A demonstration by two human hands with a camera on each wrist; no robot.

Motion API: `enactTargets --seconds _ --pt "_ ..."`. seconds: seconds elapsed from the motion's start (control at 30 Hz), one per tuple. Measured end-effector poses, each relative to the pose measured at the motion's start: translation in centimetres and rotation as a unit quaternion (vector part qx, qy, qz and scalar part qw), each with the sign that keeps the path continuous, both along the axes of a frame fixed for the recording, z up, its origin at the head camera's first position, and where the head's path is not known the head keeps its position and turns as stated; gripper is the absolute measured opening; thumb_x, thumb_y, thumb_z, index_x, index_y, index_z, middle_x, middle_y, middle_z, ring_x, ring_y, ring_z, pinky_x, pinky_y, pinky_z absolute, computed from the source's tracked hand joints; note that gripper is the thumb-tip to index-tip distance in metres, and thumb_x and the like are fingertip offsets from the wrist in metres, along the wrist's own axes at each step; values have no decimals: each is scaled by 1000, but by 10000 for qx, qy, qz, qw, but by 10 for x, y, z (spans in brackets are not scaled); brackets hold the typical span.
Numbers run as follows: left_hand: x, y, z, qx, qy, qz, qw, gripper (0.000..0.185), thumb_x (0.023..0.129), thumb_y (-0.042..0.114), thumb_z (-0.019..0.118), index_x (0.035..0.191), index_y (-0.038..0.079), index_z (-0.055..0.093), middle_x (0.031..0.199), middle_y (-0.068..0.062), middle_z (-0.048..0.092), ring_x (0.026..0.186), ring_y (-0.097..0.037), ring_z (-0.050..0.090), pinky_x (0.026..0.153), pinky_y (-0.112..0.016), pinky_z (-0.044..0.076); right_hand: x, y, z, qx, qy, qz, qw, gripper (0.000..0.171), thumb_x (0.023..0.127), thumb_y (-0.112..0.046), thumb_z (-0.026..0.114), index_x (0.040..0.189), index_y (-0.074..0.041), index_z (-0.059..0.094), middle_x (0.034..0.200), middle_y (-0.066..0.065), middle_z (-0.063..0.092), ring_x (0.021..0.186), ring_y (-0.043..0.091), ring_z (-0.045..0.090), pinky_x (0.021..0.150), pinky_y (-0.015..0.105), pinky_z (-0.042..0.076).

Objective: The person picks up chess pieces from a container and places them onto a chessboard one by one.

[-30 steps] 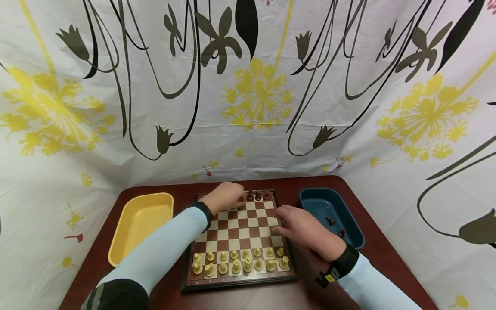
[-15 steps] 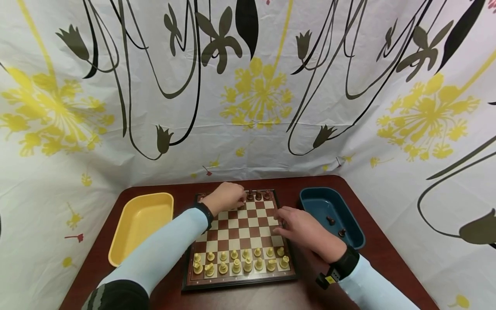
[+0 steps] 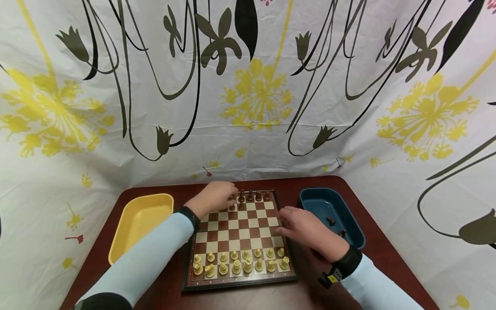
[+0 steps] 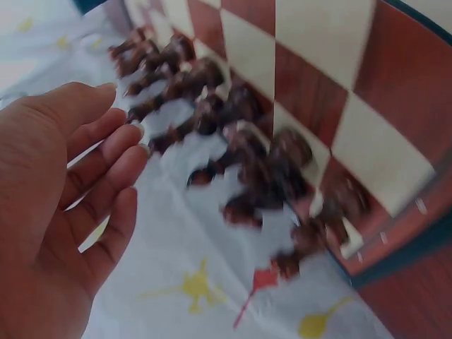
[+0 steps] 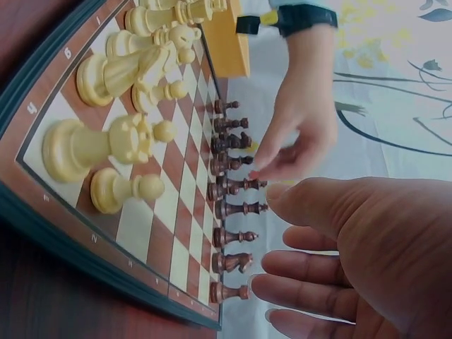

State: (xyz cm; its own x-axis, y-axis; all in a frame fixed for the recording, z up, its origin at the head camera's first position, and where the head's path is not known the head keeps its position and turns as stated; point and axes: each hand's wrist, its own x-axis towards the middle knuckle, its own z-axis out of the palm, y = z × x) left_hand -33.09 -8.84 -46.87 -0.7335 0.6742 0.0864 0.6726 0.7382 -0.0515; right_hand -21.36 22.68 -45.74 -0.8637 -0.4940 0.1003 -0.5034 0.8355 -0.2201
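Note:
A chessboard (image 3: 240, 230) lies in the middle of a dark wooden table. Cream pieces (image 3: 238, 262) fill its two near rows; dark pieces (image 3: 253, 196) stand along the far edge. My left hand (image 3: 215, 196) hovers at the far left of the board, just beside the dark pieces (image 4: 240, 141), fingers relaxed and holding nothing (image 4: 120, 134). My right hand (image 3: 300, 224) rests at the board's right edge, fingers loosely curved and empty (image 5: 339, 261). The right wrist view shows the dark row (image 5: 229, 183), the cream pieces (image 5: 134, 78) and the left hand (image 5: 296, 134) above them.
A yellow tray (image 3: 139, 224) stands left of the board. On the right stands a blue tray (image 3: 350, 228) with two dark pieces (image 3: 330, 221) in it. A flowered cloth (image 3: 248, 94) hangs close behind and at both sides of the table.
My left hand has drawn back to the left, uncovering two dark pieces that it hid before. The right hand has hardly moved.

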Motion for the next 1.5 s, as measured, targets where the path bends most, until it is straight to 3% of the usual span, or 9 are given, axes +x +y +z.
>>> enactTargets --seconds 0.3,0.5,0.7,1.1,1.3,1.5 --pt "40 -73 16 758 -266 419 9959 25 106 35 78 123 16 79 116 -2 73 100 -19 70 86 -43 62 1 31 5 -65 -43 -338 9994 25 99 -31 88 115 -18 75 104 -3 72 89 14 69 74 34 60" --pt "75 -121 9 1115 -328 708 9907 27 105 32 80 122 11 78 116 -6 73 105 -27 72 92 -50 62 4 64 7 -100 -5 -444 9990 27 100 -27 87 119 -13 74 106 2 74 96 21 72 78 39 62" --pt "105 -154 -3 1239 -265 1118 9856 30 101 32 84 120 10 78 118 -9 75 110 -33 73 96 -56 61 8 90 10 -74 -177 -632 9978 39 102 -26 84 133 -6 71 121 11 76 105 28 75 86 47 65" --pt "140 -203 -11 1671 -424 1601 9719 33 99 28 86 124 7 78 122 -11 75 116 -42 71 96 -64 58 6 132 8 2 -284 -739 9969 44 102 -21 83 138 0 69 126 16 75 103 31 76 82 48 65" --pt "151 -217 -20 1759 -643 1766 9663 32 100 29 85 124 9 78 123 -9 75 117 -43 70 93 -65 59 0 149 7 -106 -351 -844 9958 39 101 -18 83 135 0 71 123 15 75 99 28 75 77 43 65" --pt "157 -222 -23 1870 -644 1805 9635 30 100 28 85 122 9 78 122 -7 75 114 -41 72 89 -62 60 -4 158 7 -65 -426 -878 9952 35 101 -12 81 132 3 72 122 18 74 99 30 75 79 47 65"
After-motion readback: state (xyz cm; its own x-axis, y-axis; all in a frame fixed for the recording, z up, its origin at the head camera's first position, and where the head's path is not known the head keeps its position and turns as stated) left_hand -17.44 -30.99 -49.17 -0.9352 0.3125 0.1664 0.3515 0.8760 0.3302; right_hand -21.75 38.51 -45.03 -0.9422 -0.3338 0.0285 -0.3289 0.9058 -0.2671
